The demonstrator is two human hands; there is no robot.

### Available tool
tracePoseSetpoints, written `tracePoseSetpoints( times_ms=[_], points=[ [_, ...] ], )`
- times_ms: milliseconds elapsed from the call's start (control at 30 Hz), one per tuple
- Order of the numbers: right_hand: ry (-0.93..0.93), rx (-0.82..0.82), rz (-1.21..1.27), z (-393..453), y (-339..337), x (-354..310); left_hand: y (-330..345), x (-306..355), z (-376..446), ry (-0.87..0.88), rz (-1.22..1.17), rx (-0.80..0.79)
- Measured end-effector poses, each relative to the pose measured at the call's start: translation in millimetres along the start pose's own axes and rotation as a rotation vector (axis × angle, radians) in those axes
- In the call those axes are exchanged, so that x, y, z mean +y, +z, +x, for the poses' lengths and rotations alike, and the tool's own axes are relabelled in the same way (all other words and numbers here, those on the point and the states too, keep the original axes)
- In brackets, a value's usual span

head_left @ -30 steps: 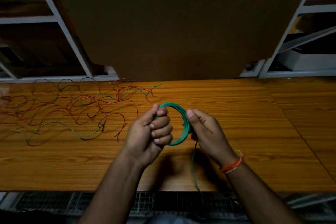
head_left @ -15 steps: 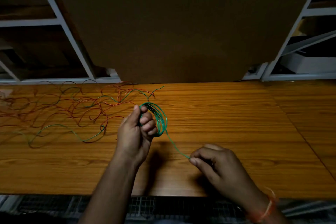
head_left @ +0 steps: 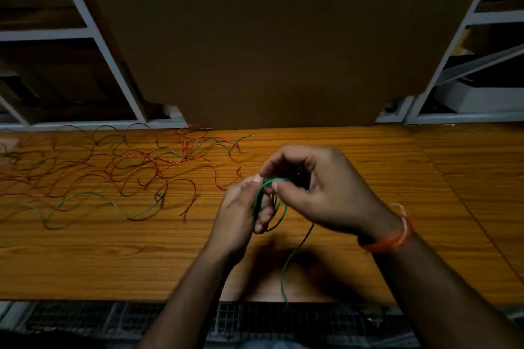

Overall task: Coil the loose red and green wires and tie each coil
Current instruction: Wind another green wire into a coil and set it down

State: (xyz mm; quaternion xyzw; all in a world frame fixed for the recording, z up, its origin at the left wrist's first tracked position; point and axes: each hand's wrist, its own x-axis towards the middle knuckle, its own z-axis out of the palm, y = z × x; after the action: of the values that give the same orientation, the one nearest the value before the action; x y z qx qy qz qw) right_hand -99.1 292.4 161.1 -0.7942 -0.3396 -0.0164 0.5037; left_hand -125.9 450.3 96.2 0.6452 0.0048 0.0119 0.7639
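Gripping green coil (head_left: pixel 273 201) w/ both hands.

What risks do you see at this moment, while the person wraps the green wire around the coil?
1. The left hand holds the green coil only at one side, so its loops may spring apart.
2. The free tail hangs over the table edge and may snag on the mesh below.
3. The right hand hides the wrap, so the turn may sit loose.
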Motion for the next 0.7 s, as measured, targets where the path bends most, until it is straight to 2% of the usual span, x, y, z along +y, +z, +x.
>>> tracePoseSetpoints(
  times_ms=[200, 300, 500, 700],
  points=[
    [0.103, 0.153, 0.040, 7, 0, 37, -12, 5, 3, -0.029, -0.089, -0.117],
    [0.101, 0.213, -0.039, 2, 9, 54, -12, 5, 1, -0.053, -0.105, -0.194],
    [0.110, 0.217, -0.047, -12, 35, 60, -3, 10, 2, -0.178, -0.398, -0.183],
    [0.103, 0.393, -0.129, -16, 49, 71, 4, 11, 2, -0.365, -0.661, -0.209]
  ],
)
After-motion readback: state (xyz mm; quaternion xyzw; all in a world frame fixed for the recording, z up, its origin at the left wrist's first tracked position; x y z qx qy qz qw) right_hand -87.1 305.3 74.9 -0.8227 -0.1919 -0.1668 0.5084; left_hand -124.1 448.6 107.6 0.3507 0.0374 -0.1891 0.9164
